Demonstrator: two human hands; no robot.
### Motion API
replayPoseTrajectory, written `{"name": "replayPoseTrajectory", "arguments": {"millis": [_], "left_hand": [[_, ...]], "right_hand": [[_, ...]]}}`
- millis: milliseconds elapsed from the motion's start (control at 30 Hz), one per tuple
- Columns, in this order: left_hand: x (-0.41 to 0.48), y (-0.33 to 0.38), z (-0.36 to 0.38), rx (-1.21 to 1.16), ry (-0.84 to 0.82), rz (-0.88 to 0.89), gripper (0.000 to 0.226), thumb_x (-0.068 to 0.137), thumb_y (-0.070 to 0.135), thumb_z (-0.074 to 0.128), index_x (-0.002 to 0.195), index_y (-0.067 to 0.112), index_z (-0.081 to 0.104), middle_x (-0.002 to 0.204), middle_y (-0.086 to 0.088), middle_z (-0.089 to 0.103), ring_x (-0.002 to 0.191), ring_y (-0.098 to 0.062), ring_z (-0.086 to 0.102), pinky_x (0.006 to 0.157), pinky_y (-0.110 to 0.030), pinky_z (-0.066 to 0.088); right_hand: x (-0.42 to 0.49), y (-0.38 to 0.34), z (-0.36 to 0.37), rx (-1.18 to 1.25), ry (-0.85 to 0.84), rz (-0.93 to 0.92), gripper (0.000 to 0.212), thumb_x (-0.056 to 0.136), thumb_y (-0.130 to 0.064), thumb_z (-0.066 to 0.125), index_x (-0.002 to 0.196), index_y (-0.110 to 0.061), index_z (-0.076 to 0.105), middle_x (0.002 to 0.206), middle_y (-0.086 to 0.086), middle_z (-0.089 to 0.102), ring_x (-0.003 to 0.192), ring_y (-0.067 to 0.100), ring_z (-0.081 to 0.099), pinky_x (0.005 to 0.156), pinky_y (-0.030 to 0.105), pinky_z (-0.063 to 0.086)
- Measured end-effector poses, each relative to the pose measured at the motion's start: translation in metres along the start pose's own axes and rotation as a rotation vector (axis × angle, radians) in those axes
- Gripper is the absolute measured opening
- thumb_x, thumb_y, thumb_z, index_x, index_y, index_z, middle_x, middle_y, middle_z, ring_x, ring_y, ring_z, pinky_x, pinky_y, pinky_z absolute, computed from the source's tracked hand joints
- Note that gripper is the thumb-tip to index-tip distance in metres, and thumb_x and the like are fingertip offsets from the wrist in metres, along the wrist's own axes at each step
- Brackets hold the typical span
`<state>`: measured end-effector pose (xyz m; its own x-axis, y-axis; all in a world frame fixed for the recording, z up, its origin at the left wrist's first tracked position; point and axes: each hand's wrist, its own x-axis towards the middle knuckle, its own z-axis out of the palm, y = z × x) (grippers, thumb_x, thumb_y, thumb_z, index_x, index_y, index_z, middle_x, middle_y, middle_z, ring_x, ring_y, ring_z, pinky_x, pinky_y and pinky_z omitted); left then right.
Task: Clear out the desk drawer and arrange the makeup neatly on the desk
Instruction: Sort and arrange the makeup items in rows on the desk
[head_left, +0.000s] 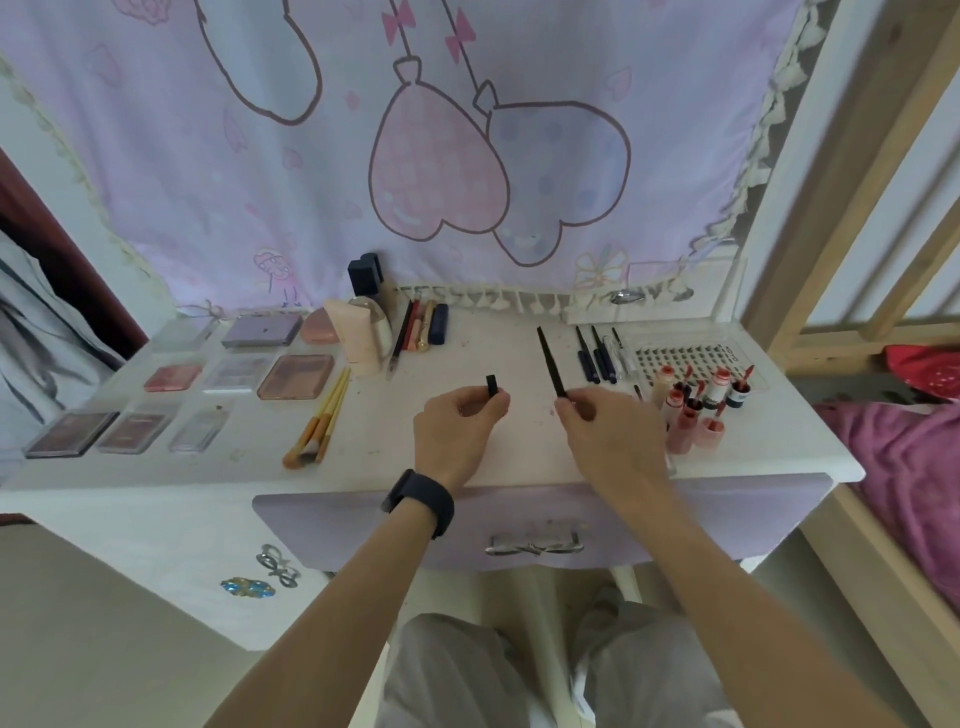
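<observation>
The only writing is a short dark word at the right end of the clear lash tray (691, 358), too small to read.

The left grip (457, 431) pinches a short black cap (491, 385) between thumb and fingers, upright above the middle of the desk (493, 338). The right grip (602, 436) pinches the near end of a thin black pencil (550, 361), whose tip points away toward the back of the desk. Cap and pencil are apart, with bare desk between them. A dark band (421, 501) circles the left wrist.

On the left of the desk lie palettes (241, 373) in three rows, some pink, some brown, some clear. Just right of them are peach-handled brushes (319, 421), laid together at a slant. A pale tube (358, 338) and a row of sticks (415, 332) lie at the back. Right of the pencil lie dark liners (597, 358), side by side, then the tray. Red and pink lip glosses (696, 410) stand clustered in front of the tray, just beside the right grip.

The lilac drawer (363, 525) looks pushed in, with a bow-shaped handle (534, 543). A balloon-print curtain (467, 156) hangs behind.
</observation>
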<state>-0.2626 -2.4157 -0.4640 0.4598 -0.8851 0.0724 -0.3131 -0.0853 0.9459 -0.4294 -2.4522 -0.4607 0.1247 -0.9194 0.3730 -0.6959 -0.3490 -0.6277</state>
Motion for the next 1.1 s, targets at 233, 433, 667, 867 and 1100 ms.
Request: {"name": "replayPoseTrajectory", "arguments": {"millis": [233,433,667,867,1100], "left_hand": [[0.018,-0.026,0.006,0.149,0.017,0.013,0.027,0.086,0.057,0.068,0.107,0.04,0.071,0.083,0.022,0.073,0.084,0.006,0.065,0.081,-0.025,0.054],[0.019,-0.031,0.007,0.228,0.0,0.082,0.029,0.084,0.061,0.067,0.108,0.044,0.069,0.076,0.028,0.068,0.077,0.01,0.062,0.068,-0.02,0.051],[0.019,-0.029,0.008,0.279,0.005,0.095,0.033,0.085,0.064,0.063,0.11,0.044,0.068,0.075,0.03,0.065,0.077,0.011,0.059,0.063,-0.02,0.047],[0.019,-0.029,0.008,0.272,-0.001,0.084,0.027,0.085,0.064,0.062,0.105,0.046,0.066,0.076,0.027,0.065,0.078,0.008,0.06,0.067,-0.023,0.05],[0.033,-0.025,0.009,0.209,-0.004,-0.034,0.026,0.084,0.06,0.065,0.095,0.037,0.067,0.084,0.019,0.072,0.085,-0.002,0.065,0.075,-0.029,0.053]], "right_hand": [[0.077,0.004,0.025,-0.463,-0.147,0.057,0.02,0.101,-0.019,0.052,0.109,-0.012,0.069,0.095,0.01,0.069,0.09,0.029,0.064,0.065,0.031,0.041],[0.09,0.007,0.038,-0.605,-0.151,0.009,0.023,0.101,-0.017,0.049,0.103,-0.011,0.07,0.101,0.007,0.066,0.101,0.028,0.061,0.067,0.031,0.038],[0.093,0.004,0.039,-0.626,-0.159,0.064,0.016,0.097,-0.011,0.052,0.097,-0.007,0.067,0.079,0.005,0.049,0.084,0.027,0.054,0.061,0.033,0.038],[0.087,0.004,0.037,-0.556,-0.132,0.061,0.01,0.094,-0.008,0.051,0.087,-0.008,0.057,0.088,0.01,0.058,0.088,0.03,0.056,0.065,0.034,0.036],[0.058,-0.001,0.014,-0.394,-0.014,-0.024,0.024,0.098,-0.028,0.056,0.105,-0.007,0.065,0.101,0.009,0.064,0.093,0.028,0.059,0.073,0.033,0.037]]}}
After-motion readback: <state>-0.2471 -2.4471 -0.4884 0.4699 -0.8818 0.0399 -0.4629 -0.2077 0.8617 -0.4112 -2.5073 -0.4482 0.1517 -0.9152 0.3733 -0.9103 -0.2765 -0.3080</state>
